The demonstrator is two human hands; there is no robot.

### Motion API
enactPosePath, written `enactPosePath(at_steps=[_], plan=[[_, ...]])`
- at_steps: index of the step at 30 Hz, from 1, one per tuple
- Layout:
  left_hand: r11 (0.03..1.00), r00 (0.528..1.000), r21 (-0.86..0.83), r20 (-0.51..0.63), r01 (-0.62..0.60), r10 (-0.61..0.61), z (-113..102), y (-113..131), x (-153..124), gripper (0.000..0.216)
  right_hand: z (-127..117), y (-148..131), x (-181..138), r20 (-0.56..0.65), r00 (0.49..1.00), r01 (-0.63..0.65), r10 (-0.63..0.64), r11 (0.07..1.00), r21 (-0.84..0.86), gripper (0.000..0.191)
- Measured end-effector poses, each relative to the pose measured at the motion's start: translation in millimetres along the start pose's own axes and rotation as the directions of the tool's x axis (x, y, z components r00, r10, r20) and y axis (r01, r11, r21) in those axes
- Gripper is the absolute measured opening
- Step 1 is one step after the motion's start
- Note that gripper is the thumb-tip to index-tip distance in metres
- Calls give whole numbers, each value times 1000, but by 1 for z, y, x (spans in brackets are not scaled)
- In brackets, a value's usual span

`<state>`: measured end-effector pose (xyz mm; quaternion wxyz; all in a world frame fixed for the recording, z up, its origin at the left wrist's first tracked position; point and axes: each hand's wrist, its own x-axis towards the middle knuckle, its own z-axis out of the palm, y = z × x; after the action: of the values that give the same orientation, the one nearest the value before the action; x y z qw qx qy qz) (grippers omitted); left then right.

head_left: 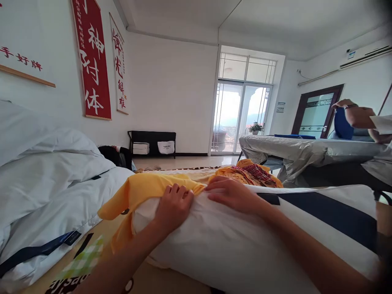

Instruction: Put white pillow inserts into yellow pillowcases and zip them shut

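Observation:
A plump white pillow (214, 232) with a dark blue band lies in front of me. Its left end is inside a yellow pillowcase (150, 183), whose edge runs over the top of the pillow. My left hand (175, 206) is closed on that edge, knuckles up, pressed against the pillow. Just to its right, my right hand (231, 194) pinches the gathered yellow cloth; its fingertips are partly hidden behind the pillow's top. The right part of the pillow is bare.
White bedding (45, 175) is heaped at the left. Bunched yellow and red plaid cloth (245, 173) lies beyond the pillow. At the right, another person's arm (358, 116) holds blue cloth over a table with a silvery cover (337, 148). A black rack (153, 141) stands by the far wall.

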<state>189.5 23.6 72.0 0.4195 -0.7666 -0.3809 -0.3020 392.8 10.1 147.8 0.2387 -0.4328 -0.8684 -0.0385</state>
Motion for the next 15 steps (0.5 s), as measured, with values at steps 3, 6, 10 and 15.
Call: enactPosePath(at_steps=[3,6,10,15], plan=[[999,989,-27,-147,-34,29,-3,13,-2,15,-9,-14,42,-85,990,-110,114,993,53,40],[982,978,-164,-201,-89,56,-15,12,-7,17,8,-30,81,203,978,-50,55,998,-31,53],[932,965,-362,-248,-11,-85,-26,-47,-55,31,35,-37,96,441,895,36,-70,996,86,54],[423,621,-564,216,709,-753,-1,-139,-136,54,43,-29,90,407,914,-111,-8,957,269,56]])
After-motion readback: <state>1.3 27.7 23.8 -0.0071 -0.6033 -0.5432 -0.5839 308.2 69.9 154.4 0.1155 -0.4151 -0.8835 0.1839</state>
